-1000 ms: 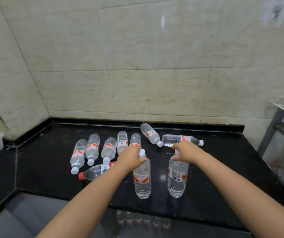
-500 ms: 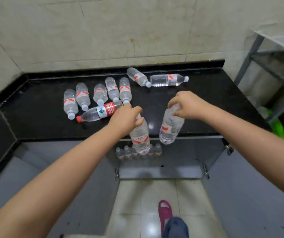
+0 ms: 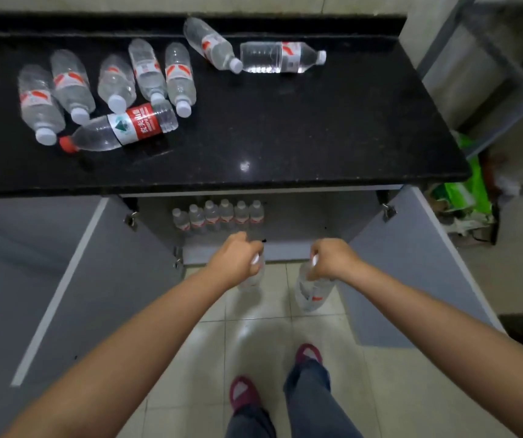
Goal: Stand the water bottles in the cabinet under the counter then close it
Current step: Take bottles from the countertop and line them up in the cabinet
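Note:
My left hand grips the cap end of a clear water bottle that hangs below it, in front of the open cabinet. My right hand grips the neck of a second clear bottle the same way. Both bottles hang over the floor just before the cabinet's front edge. Inside the cabinet a row of several bottles stands upright at the back. Several more bottles lie on the black counter, one with a red label and red cap.
Both grey cabinet doors stand open, the left door and the right door flanking my arms. My feet in red slippers stand on the tiled floor. A metal rack and green bags sit at the right.
My hands lifted the two bottles off the counter and carried them down in front of the open cabinet. My view tilted down to the cabinet and floor.

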### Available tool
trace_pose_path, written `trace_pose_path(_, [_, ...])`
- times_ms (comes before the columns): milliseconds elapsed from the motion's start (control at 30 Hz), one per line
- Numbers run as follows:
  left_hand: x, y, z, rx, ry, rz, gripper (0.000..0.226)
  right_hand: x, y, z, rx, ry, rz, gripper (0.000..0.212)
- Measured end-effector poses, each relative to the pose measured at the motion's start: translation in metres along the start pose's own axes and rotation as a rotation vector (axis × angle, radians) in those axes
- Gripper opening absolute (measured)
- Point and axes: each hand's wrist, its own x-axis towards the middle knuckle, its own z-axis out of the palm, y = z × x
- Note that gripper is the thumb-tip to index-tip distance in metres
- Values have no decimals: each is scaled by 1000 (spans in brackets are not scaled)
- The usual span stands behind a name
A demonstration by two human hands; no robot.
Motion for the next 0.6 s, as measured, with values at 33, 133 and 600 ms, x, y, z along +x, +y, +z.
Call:
trace_pose_path(33, [13, 2, 6, -18, -12, -21, 36, 12, 6, 8, -11, -15, 11, 36])
trace_pose_path(133, [58, 7, 23, -66, -44, -93, 37, 57, 23, 24, -13, -6, 24, 38])
trace_pose_path(600, [348, -52, 213, -120, 157, -88, 29, 377, 101, 152, 16, 306, -45, 35])
